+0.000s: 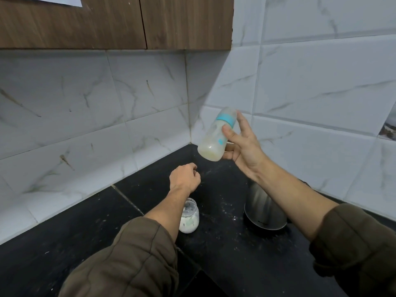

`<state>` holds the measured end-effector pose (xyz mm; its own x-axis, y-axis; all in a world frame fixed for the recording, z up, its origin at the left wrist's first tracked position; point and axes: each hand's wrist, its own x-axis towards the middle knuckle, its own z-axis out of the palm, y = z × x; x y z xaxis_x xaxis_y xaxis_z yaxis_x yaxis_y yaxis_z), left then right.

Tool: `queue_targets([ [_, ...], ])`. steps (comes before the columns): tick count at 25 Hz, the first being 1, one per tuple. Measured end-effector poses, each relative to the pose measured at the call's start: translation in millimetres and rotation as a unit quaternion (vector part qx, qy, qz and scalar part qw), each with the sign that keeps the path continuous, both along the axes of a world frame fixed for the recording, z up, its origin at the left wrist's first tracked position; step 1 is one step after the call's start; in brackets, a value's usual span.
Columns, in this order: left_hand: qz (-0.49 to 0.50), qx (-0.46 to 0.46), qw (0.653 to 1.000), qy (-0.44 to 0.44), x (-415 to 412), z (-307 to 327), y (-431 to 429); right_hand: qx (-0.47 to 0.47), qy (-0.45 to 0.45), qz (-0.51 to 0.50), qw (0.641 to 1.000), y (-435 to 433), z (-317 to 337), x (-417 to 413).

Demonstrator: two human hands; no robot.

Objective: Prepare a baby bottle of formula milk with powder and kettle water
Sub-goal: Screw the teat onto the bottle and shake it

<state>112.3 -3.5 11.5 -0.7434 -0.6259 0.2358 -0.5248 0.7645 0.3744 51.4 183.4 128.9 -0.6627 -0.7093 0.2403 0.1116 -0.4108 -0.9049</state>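
My right hand (pixel 242 150) holds a baby bottle (pixel 216 136) up in the air, tilted, with its blue collar and clear cap pointing up and to the right. Milky liquid coats the inside and pools near its base. The thumb lies across the bottle's side and the fingers curl behind it; the index finger reaches up to the collar. My left hand (pixel 185 179) hovers lower, over the black counter (pixel 225 243), fingers curled into a loose fist with nothing in it. A small glass jar of white powder (pixel 189 218) stands under my left forearm. The steel kettle (pixel 263 209) sits beneath my right forearm.
The counter runs into a corner of white marbled wall tiles (pixel 128 108). Wooden wall cupboards (pixel 115 22) hang above. White powder specks are scattered on the counter between the jar and the kettle.
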Motion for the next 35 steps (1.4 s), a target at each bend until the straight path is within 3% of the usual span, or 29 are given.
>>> queue_targets([
  [6,0.004,-0.008,1.0,0.003,0,-4,-2,-0.091,-0.124,-0.09,0.984,-9,1,-17],
  [11,0.002,0.003,1.0,-0.001,-4,-5,-3,0.057,0.086,-0.008,0.995,1,-6,-2],
  [15,-0.005,0.009,1.0,-0.003,-3,-9,-3,0.073,0.104,-0.106,0.986,-5,-23,-11],
  [21,-0.001,0.006,1.0,-0.014,-2,-20,-3,0.272,0.221,-0.269,0.897,-11,-65,-27],
  [24,-0.004,0.021,1.0,-0.022,-4,-30,2,0.345,0.261,-0.265,0.862,-12,-92,-25],
  [29,-0.015,0.021,0.999,-0.031,-4,-46,11,0.45,0.252,-0.248,0.82,-11,-146,-27],
  [35,-0.011,0.025,0.999,-0.024,1,-57,12,0.519,0.203,-0.212,0.803,-2,-193,-25],
])
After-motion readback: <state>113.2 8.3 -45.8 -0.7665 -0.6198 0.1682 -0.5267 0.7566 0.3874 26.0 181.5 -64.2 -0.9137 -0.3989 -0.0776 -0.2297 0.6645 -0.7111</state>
